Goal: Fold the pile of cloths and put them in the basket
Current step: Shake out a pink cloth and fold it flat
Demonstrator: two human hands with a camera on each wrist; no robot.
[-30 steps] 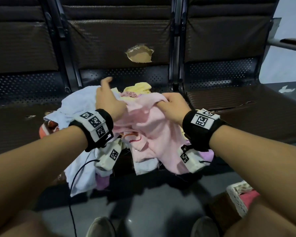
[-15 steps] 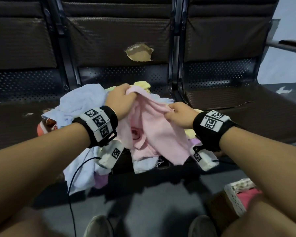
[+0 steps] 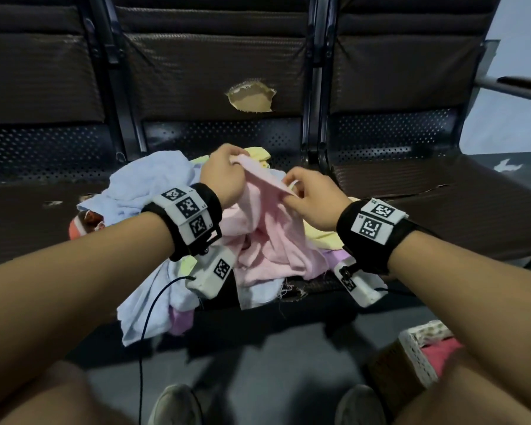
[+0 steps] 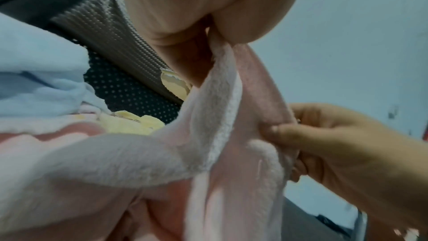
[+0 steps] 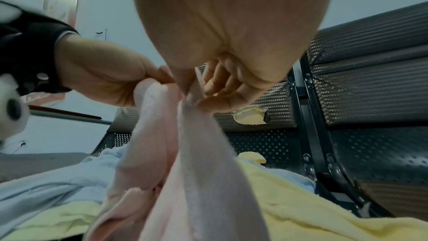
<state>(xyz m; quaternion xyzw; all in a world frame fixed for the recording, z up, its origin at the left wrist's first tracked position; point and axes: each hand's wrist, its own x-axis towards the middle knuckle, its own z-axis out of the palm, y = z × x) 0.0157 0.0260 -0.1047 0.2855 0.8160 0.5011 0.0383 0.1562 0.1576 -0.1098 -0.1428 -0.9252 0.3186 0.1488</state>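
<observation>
Pink cloth (image 3: 267,228) raised above the pile (image 3: 141,296) on the middle seat (image 3: 442,210) of the bench, pinched along its top hem at two places. Left hand (image 3: 224,179) curled round the far-left end. Right hand (image 3: 313,200) nipping the hem between thumb and forefinger, just to the right. Lower half draped down onto the heap, bunched, touching the yellow cloth (image 3: 319,237) on the right, with the blue cloth (image 3: 147,185) just beside on the left. Basket (image 3: 417,360) on the floor at near right, well apart from the pile, already holding something red or pink.

Likely trouble: dragging neighbours off the seat. Fuzzy fabric on fuzzy fabric, part of the heap already hanging over the near edge; easy, with a quick lift, to carry another cloth along and spill it to the floor. Also possible: gripping mid-hem rather than at a true corner, giving a crooked fold, or losing the light right-hand pinch under the cloth's weight.

From the head view: whole layout, pile, basket, both wrists, but the finger grips mostly hidden behind the backs of the hands. From the left wrist view: pale hem band turned over, left thumb and fingers closed on it, right fingertips (image 4: 275,131) pressed into the fabric. From the right wrist view: right fingers loosely curled behind the hem, yellow cloth spread beneath, no basket.
</observation>
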